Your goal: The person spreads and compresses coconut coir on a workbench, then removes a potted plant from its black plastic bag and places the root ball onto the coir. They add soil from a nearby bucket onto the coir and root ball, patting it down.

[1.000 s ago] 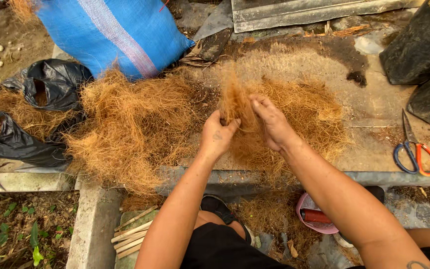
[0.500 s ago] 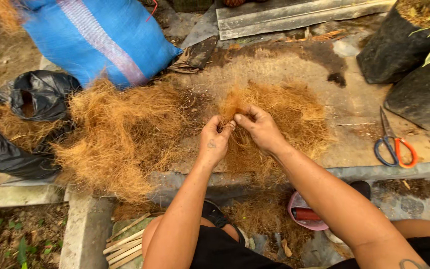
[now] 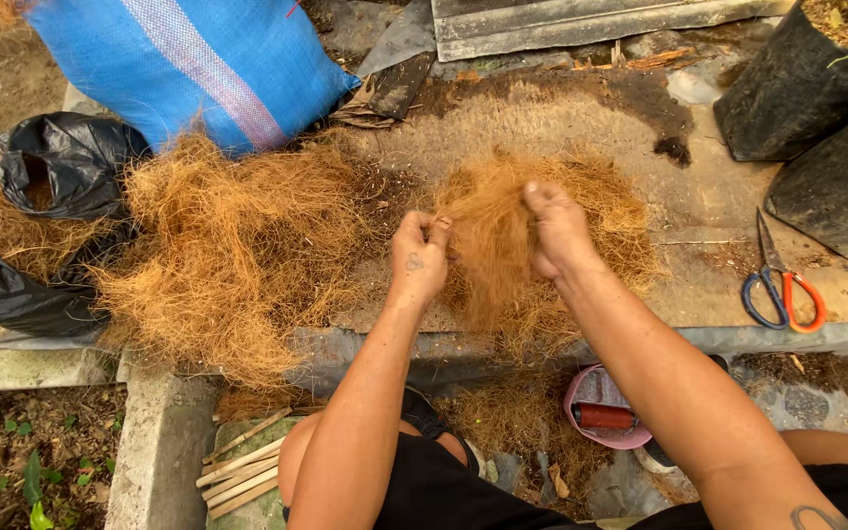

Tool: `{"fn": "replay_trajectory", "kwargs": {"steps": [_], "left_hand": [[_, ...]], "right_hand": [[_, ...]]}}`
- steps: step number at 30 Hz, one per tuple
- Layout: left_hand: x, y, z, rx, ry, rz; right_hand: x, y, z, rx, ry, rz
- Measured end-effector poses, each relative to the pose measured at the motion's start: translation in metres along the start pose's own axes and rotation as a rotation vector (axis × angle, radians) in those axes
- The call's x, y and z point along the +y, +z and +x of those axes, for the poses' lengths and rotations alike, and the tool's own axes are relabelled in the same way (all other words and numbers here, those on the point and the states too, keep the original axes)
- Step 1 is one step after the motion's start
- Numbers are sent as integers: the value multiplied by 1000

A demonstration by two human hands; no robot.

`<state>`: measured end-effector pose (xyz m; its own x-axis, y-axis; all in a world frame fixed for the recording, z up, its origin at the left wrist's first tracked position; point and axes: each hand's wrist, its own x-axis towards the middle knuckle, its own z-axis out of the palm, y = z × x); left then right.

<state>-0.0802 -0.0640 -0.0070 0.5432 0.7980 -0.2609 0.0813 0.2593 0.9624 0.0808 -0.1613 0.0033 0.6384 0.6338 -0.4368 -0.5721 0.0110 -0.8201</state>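
Our left hand (image 3: 418, 257) pinches with closed fingers a tuft of brown fibre (image 3: 491, 245), and our right hand (image 3: 556, 231) grips the same tuft from the other side, fingers curled tight on it. The tuft is near the front edge of the concrete slab (image 3: 581, 128), about its middle. A bigger fibre heap (image 3: 238, 245) lies at the slab's left end, scissors (image 3: 779, 285) near its right front edge, a blue sack (image 3: 188, 64) at the back left corner.

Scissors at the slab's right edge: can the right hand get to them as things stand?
Probably yes. The scissors lie in the open on the slab, nothing between them and the right hand. But that hand grips a fibre tuft and would need to let go.
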Motion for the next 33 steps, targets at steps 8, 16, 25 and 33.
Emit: {"fn": "replay_trajectory", "kwargs": {"steps": [8,16,25,33], "left_hand": [[1,13,-4,-74,236,141],[2,16,-6,-126,330,396],[-10,22,1,-68,213,412],[-7,18,8,90,271,152]], "right_hand": [[9,5,-6,-322,-71,-225],[15,-8,11,-324,-100,-281],[-12,-11,4,-124,-35,-93],[-14,-13,-22,-322,223,-226]]}}
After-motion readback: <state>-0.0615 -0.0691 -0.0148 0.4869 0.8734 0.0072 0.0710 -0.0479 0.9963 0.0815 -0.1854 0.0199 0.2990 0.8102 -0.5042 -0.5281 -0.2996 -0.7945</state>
